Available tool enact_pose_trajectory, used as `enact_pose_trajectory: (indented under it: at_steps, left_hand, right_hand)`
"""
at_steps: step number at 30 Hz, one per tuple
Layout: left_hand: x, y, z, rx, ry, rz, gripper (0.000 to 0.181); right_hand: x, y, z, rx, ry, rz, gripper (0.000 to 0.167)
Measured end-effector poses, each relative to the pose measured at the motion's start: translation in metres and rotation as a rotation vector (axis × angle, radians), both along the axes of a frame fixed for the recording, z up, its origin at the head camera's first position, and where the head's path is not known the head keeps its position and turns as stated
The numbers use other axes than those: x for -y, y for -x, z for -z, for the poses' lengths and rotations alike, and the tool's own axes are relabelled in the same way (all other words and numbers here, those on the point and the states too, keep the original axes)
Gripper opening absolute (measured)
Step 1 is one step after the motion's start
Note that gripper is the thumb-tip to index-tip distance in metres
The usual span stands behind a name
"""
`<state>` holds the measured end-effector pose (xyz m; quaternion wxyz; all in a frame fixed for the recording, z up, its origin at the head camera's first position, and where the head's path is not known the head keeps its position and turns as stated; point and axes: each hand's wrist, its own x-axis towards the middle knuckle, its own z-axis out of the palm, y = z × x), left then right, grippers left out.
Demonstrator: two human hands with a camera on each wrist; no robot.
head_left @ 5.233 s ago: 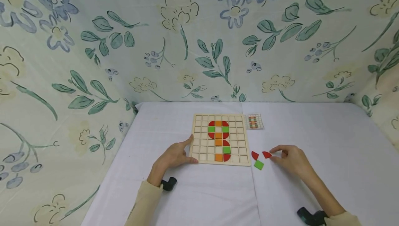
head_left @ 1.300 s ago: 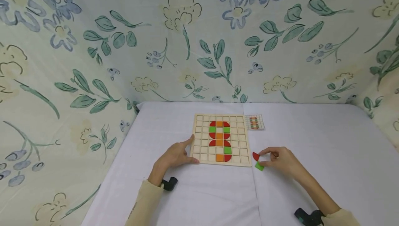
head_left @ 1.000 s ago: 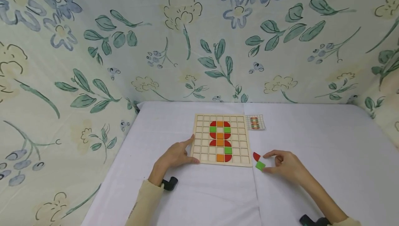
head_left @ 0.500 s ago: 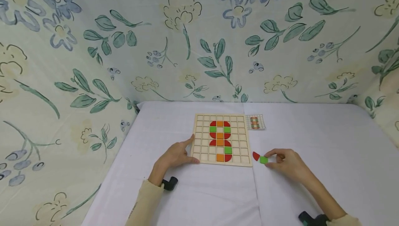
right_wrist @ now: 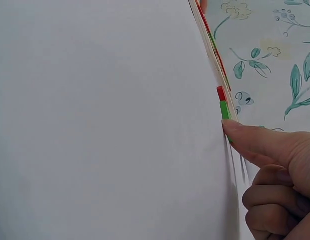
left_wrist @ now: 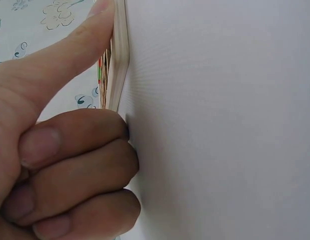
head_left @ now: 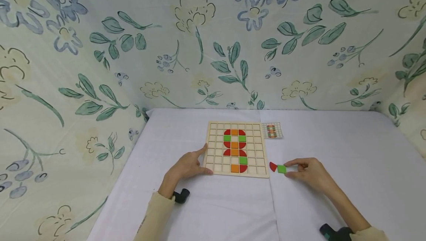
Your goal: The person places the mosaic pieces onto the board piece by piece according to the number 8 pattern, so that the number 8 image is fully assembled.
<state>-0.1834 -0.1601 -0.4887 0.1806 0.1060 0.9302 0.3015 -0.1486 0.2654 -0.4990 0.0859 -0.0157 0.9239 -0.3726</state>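
A wooden grid board (head_left: 256, 152) lies on the cloth, with red quarter-round, green square and orange square tiles in its cells. My left hand (head_left: 186, 165) holds the board's near left corner, forefinger on the left side and thumb on the front edge. In the left wrist view the other fingers are curled beside the board's rim (left_wrist: 120, 40). To the right of the board, my right hand (head_left: 311, 174) pinches a green square tile (head_left: 281, 169) between thumb and forefinger. A loose red quarter-round tile (head_left: 273, 166) lies just left of it, also visible in the right wrist view (right_wrist: 221, 93).
A small pattern card (head_left: 279, 131) with a printed grid lies against the board's far right side. White cloth (head_left: 349, 141) covers the table, and a floral curtain (head_left: 206, 74) hangs behind. Dark wrist devices (head_left: 181, 196) sit on both wrists.
A red quarter-round tile, earlier in my right hand, now sits in the board's pattern. My right hand has taken the green tile, turned it and drawn it away. The left hand stays put.
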Motion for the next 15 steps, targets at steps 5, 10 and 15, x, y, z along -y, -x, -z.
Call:
enact_pose_trajectory:
  at_steps: [5,10,15]
  left_hand:
    - [0.000,0.000,-0.001,-0.003,-0.002,-0.005,0.108]
    - [-0.001,0.000,-0.001,0.002,-0.004,-0.006,0.108]
    - [0.000,0.000,0.000,-0.003,-0.011,0.005,0.108]
  right_hand:
    - [0.003,0.002,-0.003,-0.030,-0.024,-0.014,0.033]
    - [0.013,0.008,-0.008,-0.084,-0.055,-0.037,0.027]
    - [0.038,0.017,-0.014,-0.105,0.020,-0.107,0.026]
